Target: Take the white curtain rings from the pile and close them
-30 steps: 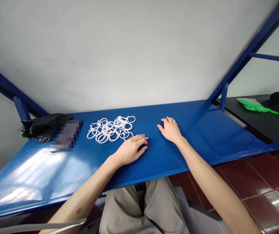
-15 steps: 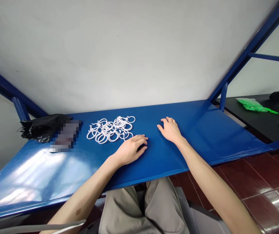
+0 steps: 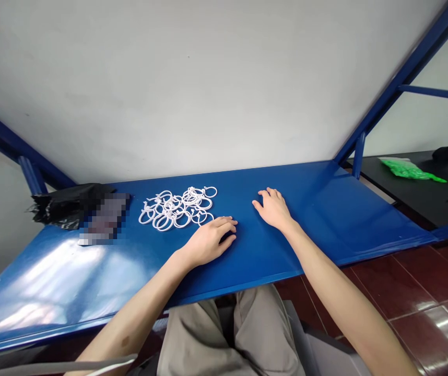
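A heap of several white plastic rings (image 3: 177, 208) lies on the blue metal table (image 3: 326, 219). My left hand (image 3: 208, 241) rests palm down on the table just right of and below the rings, fingers loosely stretched, holding nothing. My right hand (image 3: 273, 208) lies flat on the table further right, fingers apart and empty. Neither hand touches the rings.
A black plastic bag (image 3: 67, 206) with a blurred flat item (image 3: 104, 219) lies at the table's left. A white wall stands behind. Blue frame posts (image 3: 359, 151) rise at the right. A dark side table (image 3: 415, 193) holds green bags (image 3: 406, 169).
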Demonstrator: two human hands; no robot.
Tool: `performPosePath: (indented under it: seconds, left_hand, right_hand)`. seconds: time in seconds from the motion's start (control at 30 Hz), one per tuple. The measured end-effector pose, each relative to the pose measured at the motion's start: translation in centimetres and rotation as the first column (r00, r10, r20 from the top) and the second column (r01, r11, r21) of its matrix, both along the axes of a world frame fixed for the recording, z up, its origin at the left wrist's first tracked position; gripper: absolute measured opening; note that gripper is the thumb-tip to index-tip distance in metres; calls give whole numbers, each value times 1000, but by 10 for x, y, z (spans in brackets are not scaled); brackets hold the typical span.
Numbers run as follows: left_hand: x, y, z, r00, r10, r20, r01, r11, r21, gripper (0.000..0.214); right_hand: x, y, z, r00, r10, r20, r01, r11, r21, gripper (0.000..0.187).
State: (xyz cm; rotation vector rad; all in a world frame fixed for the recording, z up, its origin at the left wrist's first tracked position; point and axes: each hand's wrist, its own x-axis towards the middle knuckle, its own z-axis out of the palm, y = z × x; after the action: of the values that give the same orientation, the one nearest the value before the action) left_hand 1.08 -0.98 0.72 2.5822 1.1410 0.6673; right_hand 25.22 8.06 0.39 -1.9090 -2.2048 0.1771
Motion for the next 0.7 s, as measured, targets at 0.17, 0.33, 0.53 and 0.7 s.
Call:
performPosePath:
  seconds: [0.17, 0.33, 0.53, 0.7]
  left_hand:
    - [0, 0, 0, 1000, -4, -17, 4, 1000, -4, 19]
    - [-3, 2, 2, 990, 141, 20, -142, 971, 192, 17]
    - [-14, 8, 2, 854, 518, -52, -445, 777, 445, 32]
    - [-15, 8, -3, 855, 492, -165, -386, 816, 431, 29]
  right_hand:
    - [0, 0, -1, 1000, 4, -3, -4, 1000, 6, 56]
    - [1, 0, -1, 1000, 10, -3, -10, 1000, 8, 56]
    - [1, 0, 1, 1000, 16, -10, -16, 1000, -7, 57]
    - [2, 0, 0, 999, 23, -24, -23, 1000, -6, 56]
